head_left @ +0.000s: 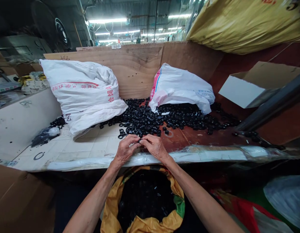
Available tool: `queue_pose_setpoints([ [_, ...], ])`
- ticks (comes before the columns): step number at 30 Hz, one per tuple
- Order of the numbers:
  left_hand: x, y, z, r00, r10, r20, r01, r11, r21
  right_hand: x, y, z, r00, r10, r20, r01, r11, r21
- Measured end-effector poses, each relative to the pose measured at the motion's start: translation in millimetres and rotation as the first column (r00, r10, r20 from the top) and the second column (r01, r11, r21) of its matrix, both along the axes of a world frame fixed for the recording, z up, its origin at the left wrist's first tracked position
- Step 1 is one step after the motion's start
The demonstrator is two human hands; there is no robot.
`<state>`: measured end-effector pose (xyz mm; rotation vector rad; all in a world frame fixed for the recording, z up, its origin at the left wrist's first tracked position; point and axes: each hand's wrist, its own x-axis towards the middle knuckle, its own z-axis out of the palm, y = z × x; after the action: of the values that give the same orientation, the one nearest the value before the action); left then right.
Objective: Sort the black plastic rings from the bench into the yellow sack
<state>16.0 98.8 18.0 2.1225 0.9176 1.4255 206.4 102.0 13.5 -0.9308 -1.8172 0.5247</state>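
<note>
My left hand [126, 147] and my right hand [154, 146] meet over the front part of the bench, fingertips pinched together. Between them sits a small black part [139, 141], mostly covered by the fingers; it resembles the small black rings nearby. Just beyond the fingertips spreads a loose pile of black plastic rings [140, 118]. Below my forearms an open yellow sack [111, 207] holds many small black pieces.
Two white woven sacks, one on the left [87, 90] and one on the right [181, 85], rest on the bench among the rings. A plywood board [135, 71] closes the back. At right are a cardboard box [247, 90] and a dark metal bar [268, 106]. A yellow bag [247, 26] hangs above.
</note>
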Motion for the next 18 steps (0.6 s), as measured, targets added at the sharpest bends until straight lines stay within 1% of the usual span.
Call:
queue_pose_setpoints([
  [2, 0.0, 0.0, -0.2, 1.0, 0.005, 0.006, -0.005, 1.0, 0.001, -1.1, -1.3, 0.1, 0.998, -0.012, 0.056, 0.01, 0.999, 0.042],
  [3, 0.0, -0.1, -0.3, 1.0, 0.005, 0.009, -0.005, 1.0, -0.007, -1.4, -2.1, 0.3, 0.998, -0.021, 0.059, 0.018, 0.998, 0.06],
  [7, -0.4, -0.2, -2.0, 1.0, 0.009, 0.006, -0.009, 0.999, -0.036, -1.7, -4.8, 1.2, 1.0, -0.018, -0.01, 0.019, 0.993, 0.116],
  [10, -1.3, 1.0, -5.1, 1.0, 0.014, -0.002, -0.014, 1.0, -0.021, -2.0, -4.2, -0.4, 1.0, 0.011, 0.015, -0.013, 0.987, 0.159],
  [15, -3.6, 2.8, -8.2, 0.999, 0.025, -0.021, -0.024, 0.997, 0.069, -5.0, 0.6, -6.3, 0.995, -0.021, 0.101, 0.002, 0.984, 0.179],
  [18, -3.9, 2.2, -6.5, 0.999, 0.022, -0.029, -0.02, 0.998, 0.062, -5.9, 1.8, -5.7, 0.991, -0.025, 0.13, 0.004, 0.987, 0.16],
])
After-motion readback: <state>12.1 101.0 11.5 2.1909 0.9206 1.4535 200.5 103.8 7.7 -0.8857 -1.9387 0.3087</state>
